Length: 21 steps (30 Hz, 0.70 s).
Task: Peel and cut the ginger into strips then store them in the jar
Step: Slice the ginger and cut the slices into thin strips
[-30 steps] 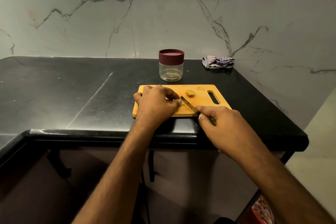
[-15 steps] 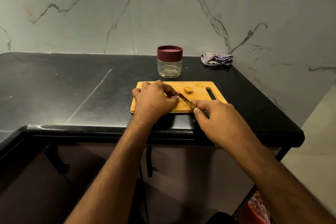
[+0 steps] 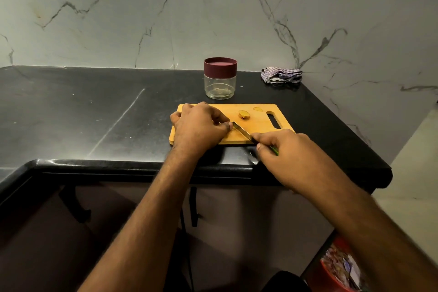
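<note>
Cutting step in hand. Left hand point(image 3: 199, 129) curled, pinning ginger point(image 3: 233, 127) on board point(image 3: 260, 111), piece mostly hidden. Right hand point(image 3: 288, 152) grips knife point(image 3: 241, 131), blade at left fingertips. Spare chunk point(image 3: 244, 115) lies apart. Jar point(image 3: 220, 78) behind, lidded. Next likely: press down, keep fingertips clear.

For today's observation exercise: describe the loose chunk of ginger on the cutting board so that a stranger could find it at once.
On the black countertop lies a wooden cutting board, in front of a clear jar with a maroon lid. The ginger chunk sits on the board's far half, between the left hand and the handle slot. Unlike the flat pale sliver beside it, it is thick and lumpy, and nothing touches it.
</note>
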Each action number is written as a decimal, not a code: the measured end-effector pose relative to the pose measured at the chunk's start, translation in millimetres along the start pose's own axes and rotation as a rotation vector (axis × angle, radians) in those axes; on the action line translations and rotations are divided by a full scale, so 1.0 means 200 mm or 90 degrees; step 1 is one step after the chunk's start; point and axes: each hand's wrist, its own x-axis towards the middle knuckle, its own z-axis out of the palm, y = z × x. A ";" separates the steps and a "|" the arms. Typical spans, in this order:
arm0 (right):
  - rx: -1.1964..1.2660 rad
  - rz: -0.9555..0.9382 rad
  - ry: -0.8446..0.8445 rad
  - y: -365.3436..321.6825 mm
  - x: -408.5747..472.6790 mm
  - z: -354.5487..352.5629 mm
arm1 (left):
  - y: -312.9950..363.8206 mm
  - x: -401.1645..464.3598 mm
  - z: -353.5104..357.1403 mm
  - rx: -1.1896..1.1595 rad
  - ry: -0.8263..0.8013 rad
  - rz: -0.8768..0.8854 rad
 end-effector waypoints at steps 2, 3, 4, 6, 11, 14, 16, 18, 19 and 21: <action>0.003 0.003 -0.002 0.02 -0.04 -0.02 | 0.00 0.00 0.00 -0.005 0.000 0.002; 0.002 0.004 -0.001 0.03 -0.06 -0.02 | 0.00 0.00 0.00 -0.005 0.002 0.004; 0.002 0.006 0.001 0.04 -0.07 -0.02 | 0.00 0.00 0.00 -0.004 0.004 0.006; 0.004 0.007 0.010 0.04 -0.08 -0.01 | -0.01 0.00 0.00 -0.002 0.010 0.014; -0.006 0.003 0.053 0.04 -0.08 0.02 | -0.01 -0.01 -0.01 0.006 0.001 0.015; 0.007 -0.008 0.085 0.02 -0.04 0.03 | -0.01 -0.01 -0.01 -0.001 -0.003 0.009; 0.011 -0.012 0.082 0.01 0.00 0.04 | -0.01 0.00 -0.01 -0.005 -0.001 0.005; 0.005 -0.014 0.071 0.00 0.03 0.04 | -0.01 0.00 -0.01 -0.008 0.006 0.004; 0.003 -0.015 0.067 0.00 0.04 0.04 | -0.01 0.00 -0.01 -0.009 0.009 0.004; -0.003 -0.017 0.060 -0.01 0.06 0.04 | -0.01 -0.01 0.00 -0.010 0.014 0.007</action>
